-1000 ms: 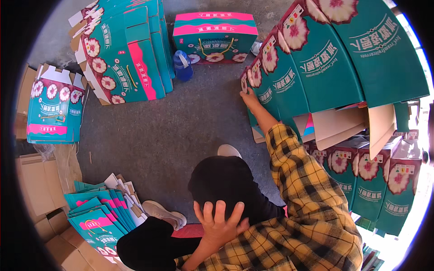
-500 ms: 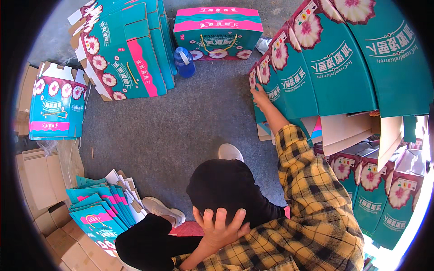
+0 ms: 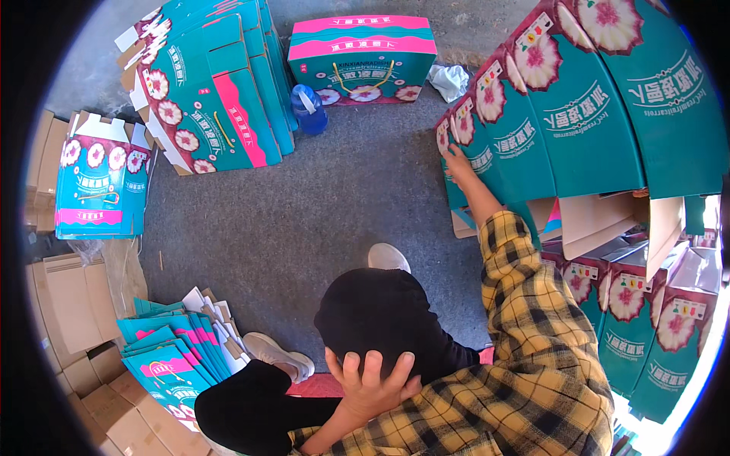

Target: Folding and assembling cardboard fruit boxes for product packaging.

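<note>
At the right stands a row of teal printed cartons [image 3: 582,144] with pale round slice pictures. My right hand [image 3: 458,165] lies against the near-left carton's side at the row's left end, its fingers stretched out; the fingertips are partly lost against the print. The right arm reaches out in a yellow and black checked sleeve. My left hand [image 3: 378,384] rests on my black-clad knee [image 3: 376,311], fingers spread and holding nothing.
Flat folded cartons [image 3: 179,357] lean at the lower left by my shoe. A stack of flattened cartons [image 3: 205,99], a blue bottle [image 3: 309,114], a finished handled carton [image 3: 363,64] and a crumpled white bag [image 3: 449,81] stand at the far side. Brown cardboard boxes [image 3: 72,296] line the left.
My right hand has shifted a little to the right, and the left end of the carton row has moved with it. More of the white bag shows. My left hand stays put.
</note>
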`<action>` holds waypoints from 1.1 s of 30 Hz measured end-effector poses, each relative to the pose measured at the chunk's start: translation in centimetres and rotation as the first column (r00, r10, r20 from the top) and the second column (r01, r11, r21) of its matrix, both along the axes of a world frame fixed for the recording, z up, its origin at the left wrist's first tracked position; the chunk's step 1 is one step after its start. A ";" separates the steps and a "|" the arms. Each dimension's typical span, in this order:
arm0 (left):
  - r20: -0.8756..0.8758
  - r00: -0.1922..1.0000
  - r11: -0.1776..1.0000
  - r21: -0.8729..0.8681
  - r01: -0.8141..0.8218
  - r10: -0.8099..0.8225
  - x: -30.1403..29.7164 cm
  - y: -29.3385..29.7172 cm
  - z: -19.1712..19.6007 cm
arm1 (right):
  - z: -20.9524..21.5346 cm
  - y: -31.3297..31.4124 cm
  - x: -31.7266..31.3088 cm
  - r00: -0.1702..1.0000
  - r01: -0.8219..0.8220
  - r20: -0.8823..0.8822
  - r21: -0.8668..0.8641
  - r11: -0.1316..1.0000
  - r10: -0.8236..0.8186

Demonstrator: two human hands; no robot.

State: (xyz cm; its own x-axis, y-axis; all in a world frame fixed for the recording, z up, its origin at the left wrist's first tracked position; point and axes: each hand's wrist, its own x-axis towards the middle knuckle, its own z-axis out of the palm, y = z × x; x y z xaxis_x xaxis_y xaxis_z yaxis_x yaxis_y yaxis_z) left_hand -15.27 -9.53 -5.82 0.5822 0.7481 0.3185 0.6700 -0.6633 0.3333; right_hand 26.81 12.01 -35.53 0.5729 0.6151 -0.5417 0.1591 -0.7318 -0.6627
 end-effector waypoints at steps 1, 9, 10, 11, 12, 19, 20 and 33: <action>-0.009 1.000 1.000 0.002 0.000 0.000 0.0 -0.1 0.0 | -0.1 -0.4 0.9 0.999 -0.010 0.042 0.001 1.000 0.010; -0.038 0.999 1.000 0.019 -0.007 0.008 0.0 -0.7 -0.4 | 0.5 -2.6 7.0 0.984 -0.012 0.181 0.046 0.999 0.003; -0.035 0.999 1.000 0.013 -0.002 0.002 0.1 -0.5 -0.4 | 0.9 -2.8 8.0 0.976 0.003 0.217 0.044 0.999 -0.012; -0.031 1.000 1.000 0.009 0.004 -0.004 0.2 -0.2 -0.6 | 1.3 -2.8 8.7 0.974 0.009 0.224 0.048 0.999 -0.019; -0.052 0.999 1.000 -0.001 -0.006 0.006 -0.4 -0.8 -0.8 | 1.4 -3.3 7.3 0.986 0.040 0.162 0.070 0.997 -0.051; 0.008 0.998 0.998 -0.027 0.056 -0.056 -1.6 -1.2 -2.9 | 4.2 -4.4 10.1 0.991 0.068 0.103 0.143 0.987 -0.084; 0.007 0.998 0.997 -0.048 0.059 -0.059 -1.7 -1.2 -3.2 | 4.3 -4.4 10.5 0.990 0.075 0.104 0.149 0.986 -0.091; 0.019 1.000 1.000 0.007 -0.024 0.024 -0.9 -0.5 -2.6 | 2.1 -4.3 7.7 0.984 0.077 0.137 0.233 0.969 -0.111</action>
State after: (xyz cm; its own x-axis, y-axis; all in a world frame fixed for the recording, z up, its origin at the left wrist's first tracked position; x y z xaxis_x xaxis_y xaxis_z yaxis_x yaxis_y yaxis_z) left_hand -16.12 -10.00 -8.42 0.5583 0.7593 0.3344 0.6793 -0.6497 0.3411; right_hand 34.53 7.73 -33.41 0.6972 0.6515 -0.2993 0.2060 -0.5819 -0.7867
